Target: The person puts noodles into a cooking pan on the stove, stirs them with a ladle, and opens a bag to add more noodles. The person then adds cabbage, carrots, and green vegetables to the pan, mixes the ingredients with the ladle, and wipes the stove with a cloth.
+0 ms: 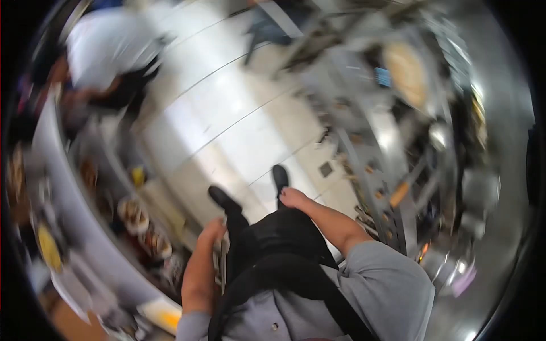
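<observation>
Black apron (276, 233) at near centre, between the hands and in front of the body; we read it as worn to guard the clothes. Pale tiled floor (222, 105) runs near to far as the walkway. On the left we have a long counter (111, 247), on the right a steel cooking line (384, 133); likely set facing so both can be reached from the aisle. Grey shirt (392, 284) near, under the apron straps. Far left, a person in a white top (108, 48) by the counter. Far right, a round tan item on the cooking line, too blurred for us to name (406, 74). Plates of food (134, 215) sit low on the left, probably shelved there for easy reach. Left hand (212, 229) hangs beside the leg, right hand (293, 197) ahead of the apron; they're well apart, nothing visible in either. Fingers seem curled, but blur means we can't tell how tightly. Black shoes (279, 176) beyond, staggered, maybe mid-step. Small flame (424, 250), near right.
</observation>
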Motion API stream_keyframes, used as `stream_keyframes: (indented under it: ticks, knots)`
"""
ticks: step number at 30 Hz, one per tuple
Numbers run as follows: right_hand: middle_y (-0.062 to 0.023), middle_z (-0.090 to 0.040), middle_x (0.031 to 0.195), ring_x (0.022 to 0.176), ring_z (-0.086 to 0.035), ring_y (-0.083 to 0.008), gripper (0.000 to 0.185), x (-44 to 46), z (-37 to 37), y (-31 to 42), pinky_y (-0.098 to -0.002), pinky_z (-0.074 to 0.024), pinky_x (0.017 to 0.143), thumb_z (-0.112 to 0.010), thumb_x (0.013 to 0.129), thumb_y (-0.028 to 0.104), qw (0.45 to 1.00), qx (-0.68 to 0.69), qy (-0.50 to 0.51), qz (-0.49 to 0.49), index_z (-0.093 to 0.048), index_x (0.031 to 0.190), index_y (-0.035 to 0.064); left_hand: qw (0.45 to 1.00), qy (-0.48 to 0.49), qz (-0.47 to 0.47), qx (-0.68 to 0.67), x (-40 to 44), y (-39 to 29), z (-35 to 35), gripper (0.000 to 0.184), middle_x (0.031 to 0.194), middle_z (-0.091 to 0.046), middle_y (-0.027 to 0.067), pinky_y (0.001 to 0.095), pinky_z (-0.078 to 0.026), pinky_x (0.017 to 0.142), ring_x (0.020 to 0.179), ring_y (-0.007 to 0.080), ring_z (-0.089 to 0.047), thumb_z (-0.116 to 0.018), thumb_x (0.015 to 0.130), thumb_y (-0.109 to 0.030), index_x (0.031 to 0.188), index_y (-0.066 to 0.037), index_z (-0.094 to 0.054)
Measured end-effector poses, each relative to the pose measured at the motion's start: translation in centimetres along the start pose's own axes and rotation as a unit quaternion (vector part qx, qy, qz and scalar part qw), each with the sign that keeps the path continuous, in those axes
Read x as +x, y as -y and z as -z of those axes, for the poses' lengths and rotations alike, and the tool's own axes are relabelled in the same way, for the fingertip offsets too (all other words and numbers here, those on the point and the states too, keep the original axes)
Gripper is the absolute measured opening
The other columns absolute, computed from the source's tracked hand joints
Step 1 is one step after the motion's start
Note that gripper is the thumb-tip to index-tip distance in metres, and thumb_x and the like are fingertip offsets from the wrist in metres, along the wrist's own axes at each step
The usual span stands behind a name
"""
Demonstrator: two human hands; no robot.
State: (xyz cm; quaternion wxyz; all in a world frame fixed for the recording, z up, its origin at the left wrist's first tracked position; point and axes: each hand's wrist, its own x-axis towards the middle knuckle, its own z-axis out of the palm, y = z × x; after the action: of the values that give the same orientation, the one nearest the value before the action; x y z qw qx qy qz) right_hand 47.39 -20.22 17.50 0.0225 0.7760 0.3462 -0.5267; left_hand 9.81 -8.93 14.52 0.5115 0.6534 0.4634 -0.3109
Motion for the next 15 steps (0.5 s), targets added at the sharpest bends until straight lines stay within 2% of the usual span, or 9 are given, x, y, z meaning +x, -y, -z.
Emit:
stream_keyframes:
  ticks: [2,3,6,7,8,9,12,13,15]
  knots:
    - [-0.022,-0.068,0.099,0.101,-0.064,-0.0377,0.028,-7.6,6.7,-5.4,-0.0457,-0.05,0.087,-0.055,0.087,0.026,0.999,-0.036,-0.016,-0.03,-0.067,0.095,0.0017,0.996,0.043,-0.046,0.059,-1.6,-2.7,0.7,0.045,0.127,-0.06,0.0236,0.044,-0.045,0.101,0.12,0.0384,-0.056,-0.059,0.086,-0.028,0.123,-0.004,-0.062]
    - [-0.0209,-0.068,0.096,0.097,-0.065,-0.036,0.021,-17.5,13.5,-7.4,-0.044,-0.0509,0.083,-0.056,0.087,0.02,0.961,0.159,-0.192,0.116,-0.067,0.092,0.0025,0.994,0.04,-0.013,0.103,-1.5,-4.5,1.0,0.042,0.119,-0.064,0.0246,0.0447,-0.047,0.096,0.114,0.0392,-0.06,-0.06,0.085,-0.028,0.118,-0.003,-0.065]
    - [-0.0217,-0.068,0.093,0.093,-0.066,-0.0361,0.022,-26.7,21.2,-13.0,-0.0453,-0.0515,0.082,-0.059,0.088,0.022,0.869,0.206,-0.445,-0.069,-0.064,0.101,0.0042,0.994,0.067,0.037,0.083,-2.3,-9.5,3.6,0.034,0.109,-0.067,0.0245,0.0448,-0.049,0.091,0.108,0.038,-0.063,-0.061,0.085,-0.024,0.111,-0.003,-0.068]
    - [-0.0236,-0.067,0.093,0.092,-0.067,-0.0371,0.027,-28.6,23.6,-14.4,-0.0467,-0.0518,0.081,-0.06,0.088,0.024,0.817,0.202,-0.519,-0.15,-0.062,0.105,0.0028,0.98,0.093,-0.051,0.169,-0.6,-9.6,4.8,0.032,0.106,-0.068,0.0242,0.0442,-0.051,0.088,0.105,0.0374,-0.064,-0.061,0.084,-0.02,0.11,-0.004,-0.069]
    - [-0.0236,-0.067,0.093,0.092,-0.067,-0.0371,0.027,-28.9,25.1,-16.7,-0.0467,-0.0518,0.081,-0.06,0.088,0.024,0.809,0.212,-0.528,-0.148,-0.062,0.105,0.0028,0.951,0.117,-0.137,0.252,0.2,-10.9,5.8,0.031,0.103,-0.069,0.0239,0.0437,-0.052,0.085,0.102,0.0369,-0.065,-0.061,0.082,-0.016,0.109,-0.004,-0.07]
    - [-0.0254,-0.067,0.092,0.091,-0.067,-0.0388,0.034,-28.4,26.3,-19.1,-0.0482,-0.0518,0.079,-0.061,0.088,0.028,0.778,0.19,-0.558,-0.218,-0.06,0.107,0.0,0.816,0.142,-0.253,0.5,1.4,-14.1,7.5,0.026,0.092,-0.07,0.0217,0.0435,-0.055,0.078,0.091,0.0347,-0.069,-0.06,0.078,-0.01,0.101,-0.003,-0.072]
    - [-0.028,-0.067,0.091,0.088,-0.067,-0.0423,0.043,-25.1,28.1,-24.0,-0.0499,-0.0522,0.077,-0.061,0.086,0.033,0.747,0.183,-0.569,-0.292,-0.058,0.105,-0.0048,0.972,0.02,-0.063,0.224,3.3,-21.6,11.1,0.032,0.1,-0.07,0.0203,0.0429,-0.055,0.08,0.093,0.0352,-0.068,-0.066,0.083,-0.025,0.107,-0.003,-0.068]
    - [-0.0287,-0.067,0.09,0.087,-0.067,-0.0441,0.045,-23.8,28.3,-25.2,-0.05,-0.0526,0.077,-0.061,0.085,0.035,0.751,0.194,-0.555,-0.302,-0.059,0.1,-0.0069,0.983,-0.108,-0.053,0.139,2.7,-24.8,11.9,0.037,0.106,-0.069,0.0199,0.043,-0.052,0.088,0.101,0.0367,-0.065,-0.067,0.084,-0.031,0.108,-0.003,-0.068]
    - [-0.029,-0.067,0.092,0.087,-0.067,-0.045,0.043,-22.1,29.1,-29.1,-0.0493,-0.0529,0.078,-0.062,0.083,0.034,0.761,0.252,-0.529,-0.279,-0.06,0.097,-0.0065,0.979,-0.128,-0.133,0.084,3.5,-30.5,14.2,0.039,0.109,-0.068,0.0219,0.0425,-0.05,0.093,0.106,0.0385,-0.063,-0.065,0.084,-0.028,0.112,-0.001,-0.065]
